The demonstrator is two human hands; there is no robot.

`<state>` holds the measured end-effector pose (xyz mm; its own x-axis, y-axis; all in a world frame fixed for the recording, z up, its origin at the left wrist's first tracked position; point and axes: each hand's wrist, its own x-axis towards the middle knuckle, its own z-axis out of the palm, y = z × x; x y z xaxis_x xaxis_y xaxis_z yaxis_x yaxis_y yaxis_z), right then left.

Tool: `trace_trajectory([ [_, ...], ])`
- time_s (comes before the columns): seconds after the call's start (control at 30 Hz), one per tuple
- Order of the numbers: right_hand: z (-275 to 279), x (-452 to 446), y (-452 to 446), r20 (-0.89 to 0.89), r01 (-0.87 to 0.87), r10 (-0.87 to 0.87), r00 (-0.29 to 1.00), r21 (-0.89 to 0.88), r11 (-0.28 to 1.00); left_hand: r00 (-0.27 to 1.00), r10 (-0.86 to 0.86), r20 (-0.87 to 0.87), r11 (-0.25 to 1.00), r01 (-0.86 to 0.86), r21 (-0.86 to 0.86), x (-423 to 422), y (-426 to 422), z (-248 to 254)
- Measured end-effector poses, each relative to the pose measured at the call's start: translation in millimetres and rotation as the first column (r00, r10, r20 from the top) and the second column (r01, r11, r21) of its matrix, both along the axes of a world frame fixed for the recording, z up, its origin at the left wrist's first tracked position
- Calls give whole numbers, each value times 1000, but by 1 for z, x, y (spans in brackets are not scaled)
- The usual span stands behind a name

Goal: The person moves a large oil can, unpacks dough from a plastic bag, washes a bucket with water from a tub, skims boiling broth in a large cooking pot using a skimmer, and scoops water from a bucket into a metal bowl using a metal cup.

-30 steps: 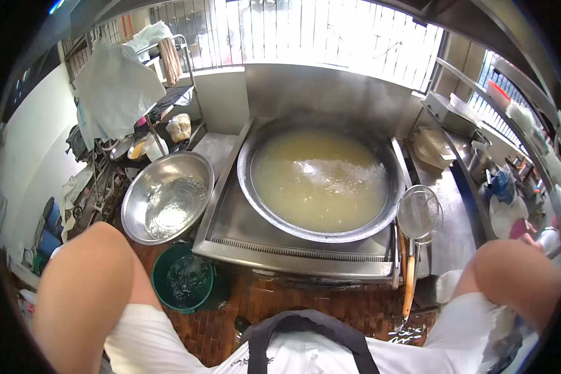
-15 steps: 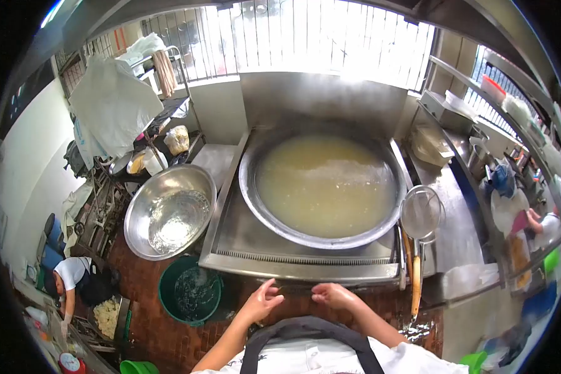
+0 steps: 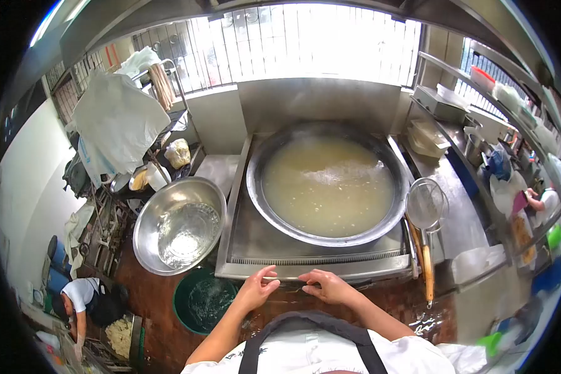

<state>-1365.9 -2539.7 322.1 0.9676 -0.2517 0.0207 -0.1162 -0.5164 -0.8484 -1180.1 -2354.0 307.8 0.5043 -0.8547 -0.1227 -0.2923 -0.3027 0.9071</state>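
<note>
My left hand (image 3: 259, 290) is held low in front of the stove's front edge, its fingers apart and nothing between them. Beside it on the right, my right hand (image 3: 323, 286) has its fingers spread, also holding nothing. Both are nearest to the steel stove top (image 3: 318, 262). A very large round pan (image 3: 355, 239) sits on that stove, filled with cloudy yellowish liquid (image 3: 330, 187). Two wire strainers (image 3: 425, 206) with wooden handles lean at the stove's right side.
A wide steel bowl (image 3: 146, 237) of clear water stands left of the stove, above a green bucket (image 3: 184, 305) of water. One person (image 3: 81, 296) bends at lower left; another person's arm (image 3: 535, 201) shows at right. Plastic containers (image 3: 477, 265) stand at right.
A second ago my forearms were raised wide at both sides. They have come down and together before the stove. The view has tilted and turned slightly, and my hands have come a little closer.
</note>
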Motion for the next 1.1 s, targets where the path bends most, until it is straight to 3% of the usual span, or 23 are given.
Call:
trace_trajectory([
  [0.33, 1, 4, -2, 84, 104, -98, 992, -70, 992, 999, -28, 21, 1000, 28, 2, 23, 4, -6],
  [1.1, 3, -15, 1, 29, 117, -114, 993, -150, 982, 995, -93, 34, 995, 91, 47, 11, 3, 5],
])
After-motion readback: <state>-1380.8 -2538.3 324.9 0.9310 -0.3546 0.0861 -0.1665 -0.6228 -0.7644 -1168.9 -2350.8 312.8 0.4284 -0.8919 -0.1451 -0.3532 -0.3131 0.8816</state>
